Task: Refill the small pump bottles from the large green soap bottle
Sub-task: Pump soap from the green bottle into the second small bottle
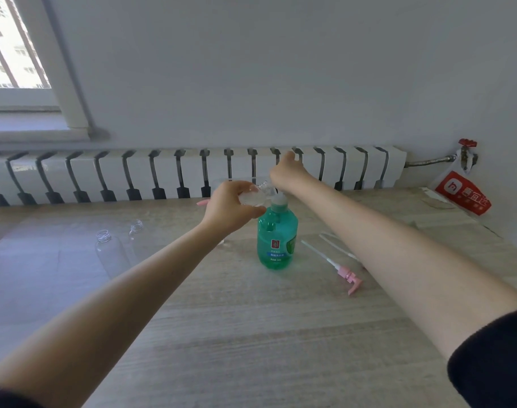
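Alignment matters: left hand (233, 205) grips small bottle (254, 197), mouth under spout of green soap bottle (276, 240); right hand (285, 172), grip unclear, should pump slowly.

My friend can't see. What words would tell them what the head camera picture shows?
A person's left hand holds a small clear bottle tilted at the white top of a large green soap bottle, with the right hand above it. Two more open clear bottles sit on the wooden table, and a pink pump lies to the right.

Green soap bottle (277, 237); pink pump (348, 273); red bag (462, 192).
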{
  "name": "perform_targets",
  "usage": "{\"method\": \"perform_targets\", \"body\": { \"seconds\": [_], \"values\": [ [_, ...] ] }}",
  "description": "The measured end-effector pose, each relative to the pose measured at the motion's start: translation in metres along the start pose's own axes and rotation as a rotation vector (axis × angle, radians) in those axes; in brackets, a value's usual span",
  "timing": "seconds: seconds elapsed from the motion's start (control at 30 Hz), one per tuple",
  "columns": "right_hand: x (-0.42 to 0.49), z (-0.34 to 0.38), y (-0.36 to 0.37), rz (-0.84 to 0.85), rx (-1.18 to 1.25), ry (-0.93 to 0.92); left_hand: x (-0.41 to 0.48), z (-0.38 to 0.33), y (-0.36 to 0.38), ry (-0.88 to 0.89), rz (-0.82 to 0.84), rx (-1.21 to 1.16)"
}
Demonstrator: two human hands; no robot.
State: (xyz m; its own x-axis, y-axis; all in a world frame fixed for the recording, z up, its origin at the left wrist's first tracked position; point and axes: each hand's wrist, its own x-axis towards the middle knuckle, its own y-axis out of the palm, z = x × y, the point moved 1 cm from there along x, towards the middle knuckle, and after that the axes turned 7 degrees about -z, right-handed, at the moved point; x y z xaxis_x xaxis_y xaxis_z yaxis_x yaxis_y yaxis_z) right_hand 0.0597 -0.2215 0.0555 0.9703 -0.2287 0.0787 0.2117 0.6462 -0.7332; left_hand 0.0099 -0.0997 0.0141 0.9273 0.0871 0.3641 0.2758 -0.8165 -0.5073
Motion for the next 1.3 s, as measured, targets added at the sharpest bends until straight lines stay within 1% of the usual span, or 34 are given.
{"method": "perform_targets", "body": {
  "seconds": [0.3, 0.6, 1.3],
  "values": [
    [0.001, -0.006, 0.009, -0.001, -0.043, -0.020, 0.000, 0.005, 0.001, -0.032, 0.016, 0.021],
    [0.001, -0.011, 0.016, 0.004, -0.026, -0.027, -0.003, 0.010, 0.004, -0.034, 0.025, 0.004],
    [-0.003, 0.001, -0.003, 0.025, 0.001, 0.002, -0.005, -0.001, 0.000, -0.111, 0.054, -0.052]
  ]
}}
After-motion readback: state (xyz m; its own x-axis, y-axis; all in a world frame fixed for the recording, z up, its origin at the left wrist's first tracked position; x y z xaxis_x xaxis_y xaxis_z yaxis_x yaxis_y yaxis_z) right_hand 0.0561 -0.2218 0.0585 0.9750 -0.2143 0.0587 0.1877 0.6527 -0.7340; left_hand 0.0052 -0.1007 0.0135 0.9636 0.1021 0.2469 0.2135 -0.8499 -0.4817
